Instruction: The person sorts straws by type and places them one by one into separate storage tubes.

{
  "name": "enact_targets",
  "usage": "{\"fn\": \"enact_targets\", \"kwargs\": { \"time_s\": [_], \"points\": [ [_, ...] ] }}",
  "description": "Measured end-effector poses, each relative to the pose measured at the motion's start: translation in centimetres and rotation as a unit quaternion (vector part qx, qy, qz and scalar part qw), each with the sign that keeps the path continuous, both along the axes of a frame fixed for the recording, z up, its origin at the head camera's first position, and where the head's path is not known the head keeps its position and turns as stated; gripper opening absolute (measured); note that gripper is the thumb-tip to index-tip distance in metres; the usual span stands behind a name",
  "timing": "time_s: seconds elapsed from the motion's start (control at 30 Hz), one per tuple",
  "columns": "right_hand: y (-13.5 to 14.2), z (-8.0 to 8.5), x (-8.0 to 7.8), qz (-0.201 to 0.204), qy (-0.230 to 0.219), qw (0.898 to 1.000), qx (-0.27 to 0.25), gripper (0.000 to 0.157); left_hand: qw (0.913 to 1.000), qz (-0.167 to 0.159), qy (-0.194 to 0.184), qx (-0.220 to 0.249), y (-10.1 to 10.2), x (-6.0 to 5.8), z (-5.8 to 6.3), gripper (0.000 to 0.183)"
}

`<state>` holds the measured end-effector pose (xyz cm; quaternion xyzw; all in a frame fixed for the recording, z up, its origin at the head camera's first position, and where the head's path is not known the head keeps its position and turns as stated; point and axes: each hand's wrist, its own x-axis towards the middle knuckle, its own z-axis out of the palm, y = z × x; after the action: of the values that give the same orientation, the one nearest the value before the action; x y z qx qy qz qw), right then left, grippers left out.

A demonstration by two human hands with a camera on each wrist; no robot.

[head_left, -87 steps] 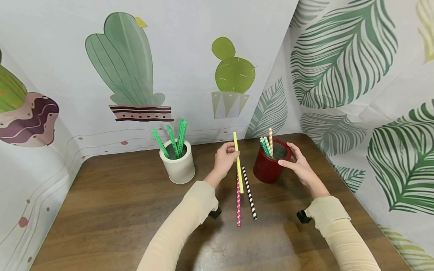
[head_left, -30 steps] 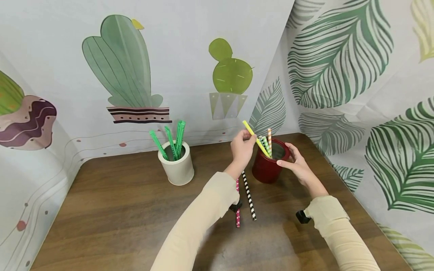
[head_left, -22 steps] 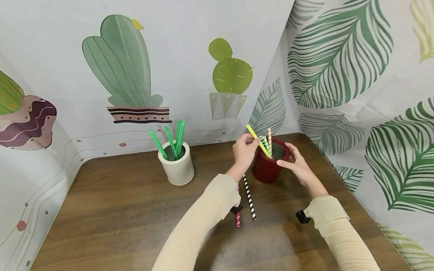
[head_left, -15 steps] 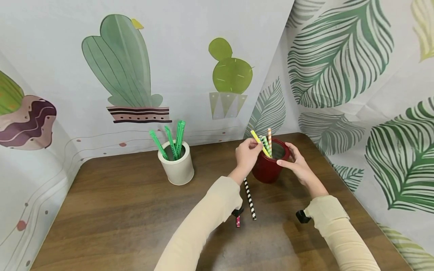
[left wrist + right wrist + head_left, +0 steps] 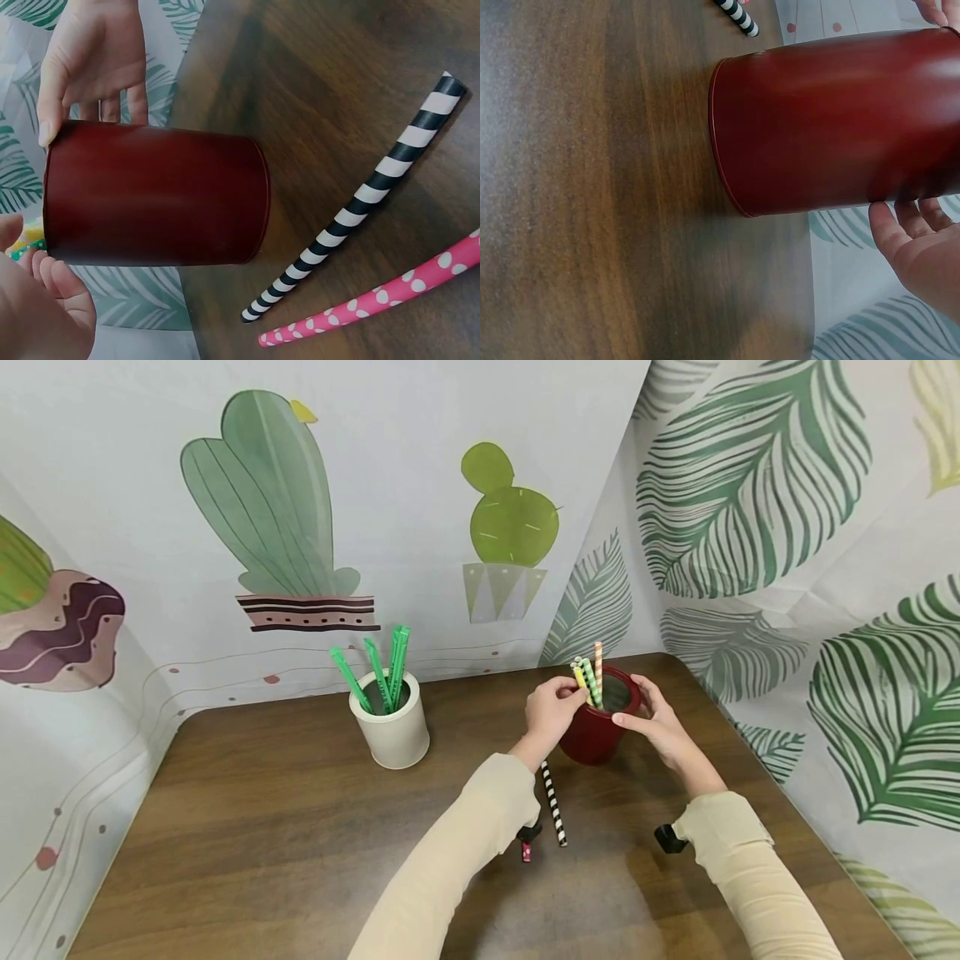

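At the rim of a dark red cylindrical cup, my left hand pinches a yellow straw. The straw's lower part is inside the cup and only a short top shows. Orange-striped and green patterned straws lean in the same cup. My right hand holds the cup from the right, thumb on the near rim and fingers at the far side. On the table in front lie a black-and-white striped straw and a pink dotted straw, the latter mostly hidden by the left sleeve in the head view.
A white cylindrical cup with several green straws stands to the left on the brown wooden table. Behind the table hangs a wall cloth with printed cacti and leaves.
My left hand has carried the yellow straw from above the table to the red cup and lowered it in, fingers ending at the rim. The right hand stays on the cup.
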<state>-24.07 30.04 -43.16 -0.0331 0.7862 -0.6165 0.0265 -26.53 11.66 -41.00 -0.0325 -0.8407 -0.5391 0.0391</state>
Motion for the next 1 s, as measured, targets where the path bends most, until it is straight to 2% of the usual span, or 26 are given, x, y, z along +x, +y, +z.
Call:
{"fn": "enact_targets", "kwargs": {
  "time_s": [0.27,0.6,0.73,1.0],
  "points": [
    [0.0,0.0,0.0,-0.001,-0.002,1.0,-0.002,0.078,0.9997,-0.006,0.014,0.02,-0.9,-0.2,-0.5,0.025],
    [0.0,0.0,-0.1,-0.001,-0.009,1.0,0.0,0.078,0.9984,-0.028,0.027,0.04,-2.8,-0.2,-0.8,0.024],
    [0.0,0.3,0.1,0.001,-0.012,1.0,0.005,0.078,0.9977,-0.041,0.029,0.045,-3.8,-0.2,-1.6,0.022],
    [-0.2,0.4,0.3,0.002,-0.011,1.0,0.0,0.08,0.9979,-0.056,0.025,0.022,-5.6,0.3,-4.1,0.018]
  ]
}}
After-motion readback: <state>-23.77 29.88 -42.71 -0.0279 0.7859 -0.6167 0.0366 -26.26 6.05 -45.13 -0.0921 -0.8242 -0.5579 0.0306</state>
